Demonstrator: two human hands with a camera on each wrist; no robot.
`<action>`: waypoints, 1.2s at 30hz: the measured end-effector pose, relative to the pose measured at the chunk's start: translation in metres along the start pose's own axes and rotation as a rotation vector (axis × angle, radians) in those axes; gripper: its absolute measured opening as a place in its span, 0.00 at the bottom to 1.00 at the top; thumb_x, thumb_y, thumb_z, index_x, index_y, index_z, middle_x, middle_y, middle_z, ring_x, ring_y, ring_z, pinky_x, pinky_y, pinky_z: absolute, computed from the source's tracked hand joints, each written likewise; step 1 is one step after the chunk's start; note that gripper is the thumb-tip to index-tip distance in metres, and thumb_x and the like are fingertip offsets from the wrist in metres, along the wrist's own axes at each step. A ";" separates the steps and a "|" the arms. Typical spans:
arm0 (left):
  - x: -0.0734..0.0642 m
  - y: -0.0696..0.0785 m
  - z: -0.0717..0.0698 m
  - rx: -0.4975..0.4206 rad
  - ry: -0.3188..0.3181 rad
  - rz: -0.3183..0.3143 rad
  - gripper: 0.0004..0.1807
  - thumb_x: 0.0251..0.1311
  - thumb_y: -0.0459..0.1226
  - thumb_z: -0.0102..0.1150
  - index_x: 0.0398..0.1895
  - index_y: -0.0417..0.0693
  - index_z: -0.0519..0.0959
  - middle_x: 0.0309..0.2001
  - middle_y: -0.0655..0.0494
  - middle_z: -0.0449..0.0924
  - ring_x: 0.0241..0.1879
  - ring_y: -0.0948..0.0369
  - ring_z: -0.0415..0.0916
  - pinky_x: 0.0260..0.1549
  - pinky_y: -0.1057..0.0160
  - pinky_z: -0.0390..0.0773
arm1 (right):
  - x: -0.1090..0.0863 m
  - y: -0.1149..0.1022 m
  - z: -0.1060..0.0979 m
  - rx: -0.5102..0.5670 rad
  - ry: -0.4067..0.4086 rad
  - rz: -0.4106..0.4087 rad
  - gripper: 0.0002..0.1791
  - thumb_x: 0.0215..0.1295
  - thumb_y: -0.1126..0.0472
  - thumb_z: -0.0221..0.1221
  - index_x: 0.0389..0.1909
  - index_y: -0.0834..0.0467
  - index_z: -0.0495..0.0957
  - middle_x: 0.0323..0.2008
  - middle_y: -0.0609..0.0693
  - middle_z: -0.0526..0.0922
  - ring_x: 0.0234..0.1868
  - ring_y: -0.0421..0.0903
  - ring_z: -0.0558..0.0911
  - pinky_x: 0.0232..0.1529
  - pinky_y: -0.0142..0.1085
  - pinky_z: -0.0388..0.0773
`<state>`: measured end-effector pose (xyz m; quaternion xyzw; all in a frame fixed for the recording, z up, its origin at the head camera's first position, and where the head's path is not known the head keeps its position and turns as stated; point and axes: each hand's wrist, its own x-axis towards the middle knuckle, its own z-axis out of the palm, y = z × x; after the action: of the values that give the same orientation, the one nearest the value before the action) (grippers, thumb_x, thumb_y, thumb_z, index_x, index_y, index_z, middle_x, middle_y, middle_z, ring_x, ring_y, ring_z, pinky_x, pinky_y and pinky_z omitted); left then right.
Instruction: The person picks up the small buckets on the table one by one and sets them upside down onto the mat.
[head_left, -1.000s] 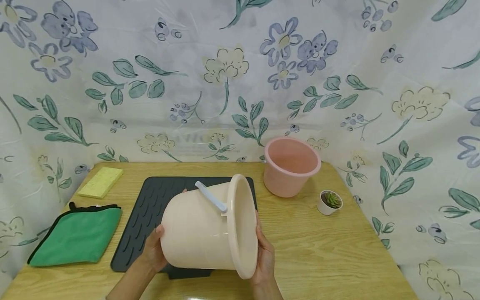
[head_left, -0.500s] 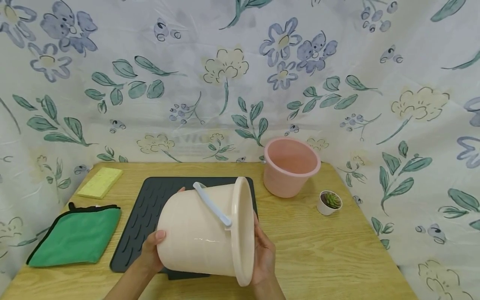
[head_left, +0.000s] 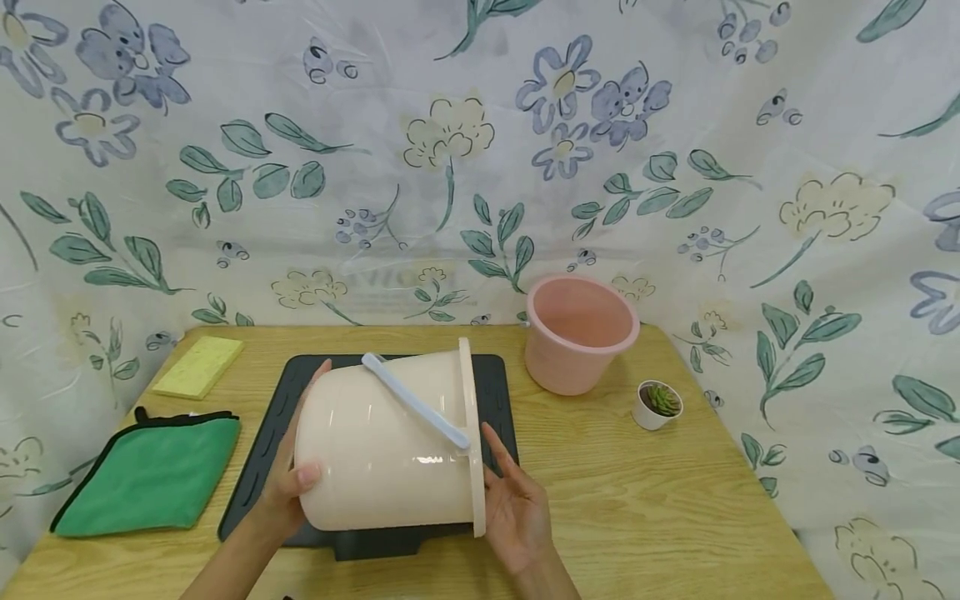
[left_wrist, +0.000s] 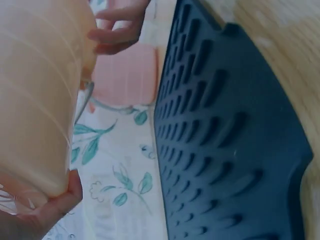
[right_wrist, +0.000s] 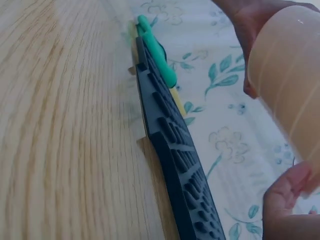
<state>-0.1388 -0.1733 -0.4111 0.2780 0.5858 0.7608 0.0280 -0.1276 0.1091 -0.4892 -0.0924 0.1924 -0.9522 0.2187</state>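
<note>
Cream bucket: long axis sideways
Left hand: I grip bucket's base
Right hand: fingers loosely extended, at bucket's mouth

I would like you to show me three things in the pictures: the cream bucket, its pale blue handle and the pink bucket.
Cream bucket (head_left: 386, 462), head view: middle of its side wall.
Pale blue handle (head_left: 416, 402), head view: middle of its bar.
Pink bucket (head_left: 566, 372), head view: front outer wall.
</note>
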 end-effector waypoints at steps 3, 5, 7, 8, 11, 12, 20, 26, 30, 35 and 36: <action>-0.001 0.003 -0.001 0.101 0.090 0.048 0.49 0.61 0.44 0.49 0.81 0.59 0.35 0.63 0.53 0.61 0.55 0.58 0.69 0.44 0.57 0.80 | 0.000 -0.004 0.000 -0.088 0.030 0.037 0.28 0.81 0.52 0.31 0.79 0.45 0.48 0.63 0.49 0.74 0.56 0.41 0.79 0.55 0.32 0.75; -0.001 0.007 0.000 0.172 0.167 0.060 0.51 0.56 0.41 0.53 0.81 0.57 0.38 0.63 0.50 0.61 0.52 0.58 0.70 0.41 0.58 0.80 | 0.000 -0.008 -0.002 -0.170 0.049 0.055 0.28 0.81 0.51 0.32 0.79 0.46 0.49 0.60 0.48 0.75 0.53 0.41 0.79 0.53 0.33 0.75; -0.001 0.010 -0.002 0.218 0.228 0.055 0.54 0.52 0.37 0.58 0.81 0.57 0.41 0.62 0.48 0.61 0.51 0.58 0.70 0.40 0.59 0.81 | 0.000 -0.014 -0.003 -0.262 0.079 0.068 0.28 0.81 0.50 0.33 0.79 0.46 0.48 0.56 0.46 0.76 0.49 0.41 0.79 0.50 0.35 0.76; -0.001 0.011 -0.003 0.232 0.251 0.056 0.55 0.49 0.36 0.59 0.81 0.57 0.42 0.62 0.47 0.61 0.51 0.58 0.70 0.40 0.60 0.81 | 0.000 -0.016 -0.003 -0.305 0.094 0.071 0.29 0.81 0.49 0.33 0.79 0.47 0.47 0.54 0.46 0.77 0.48 0.41 0.79 0.50 0.35 0.76; -0.001 0.012 -0.007 0.245 0.287 0.069 0.58 0.46 0.32 0.62 0.81 0.56 0.43 0.63 0.47 0.60 0.50 0.59 0.71 0.39 0.61 0.82 | 0.000 -0.026 -0.004 -0.396 0.132 0.075 0.31 0.81 0.48 0.35 0.80 0.48 0.44 0.51 0.46 0.78 0.50 0.43 0.79 0.52 0.37 0.76; -0.001 0.012 -0.008 0.249 0.293 0.073 0.58 0.46 0.31 0.62 0.81 0.56 0.43 0.64 0.47 0.60 0.51 0.59 0.72 0.38 0.62 0.82 | 0.001 -0.029 -0.004 -0.425 0.145 0.071 0.31 0.81 0.48 0.35 0.80 0.47 0.45 0.51 0.46 0.78 0.50 0.44 0.79 0.52 0.37 0.76; -0.006 0.016 -0.014 0.589 0.398 0.084 0.63 0.34 0.29 0.66 0.80 0.59 0.49 0.69 0.62 0.61 0.51 0.63 0.70 0.37 0.70 0.77 | 0.005 -0.054 -0.007 -0.687 0.313 -0.062 0.29 0.79 0.50 0.42 0.77 0.52 0.55 0.46 0.46 0.79 0.47 0.43 0.79 0.47 0.35 0.77; -0.010 0.016 -0.018 0.753 0.436 0.070 0.70 0.23 0.28 0.73 0.80 0.57 0.49 0.75 0.62 0.54 0.58 0.64 0.63 0.40 0.69 0.72 | 0.003 -0.071 -0.012 -0.841 0.408 -0.151 0.32 0.76 0.57 0.51 0.77 0.55 0.55 0.46 0.46 0.80 0.46 0.42 0.80 0.47 0.34 0.79; -0.012 0.017 -0.020 0.786 0.434 0.057 0.73 0.20 0.28 0.77 0.80 0.57 0.49 0.77 0.55 0.50 0.63 0.63 0.57 0.49 0.40 0.74 | 0.002 -0.080 -0.015 -0.898 0.444 -0.181 0.34 0.73 0.61 0.55 0.77 0.52 0.57 0.45 0.45 0.80 0.45 0.41 0.81 0.49 0.38 0.79; -0.013 0.020 -0.023 0.817 0.452 0.058 0.75 0.17 0.30 0.81 0.80 0.58 0.52 0.78 0.51 0.46 0.70 0.51 0.49 0.50 0.19 0.57 | 0.003 -0.089 -0.018 -1.007 0.467 -0.220 0.36 0.68 0.66 0.59 0.75 0.47 0.60 0.44 0.44 0.80 0.44 0.41 0.81 0.48 0.39 0.79; -0.013 0.020 -0.024 0.829 0.454 0.064 0.75 0.17 0.30 0.82 0.80 0.57 0.52 0.78 0.51 0.46 0.70 0.50 0.49 0.51 0.19 0.56 | 0.003 -0.091 -0.018 -1.030 0.469 -0.228 0.37 0.67 0.67 0.60 0.75 0.47 0.61 0.44 0.45 0.80 0.43 0.41 0.81 0.48 0.39 0.80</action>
<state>-0.1327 -0.2053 -0.4019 0.1103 0.8225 0.5050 -0.2373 -0.1697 0.1890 -0.4681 0.0063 0.6632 -0.7484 -0.0068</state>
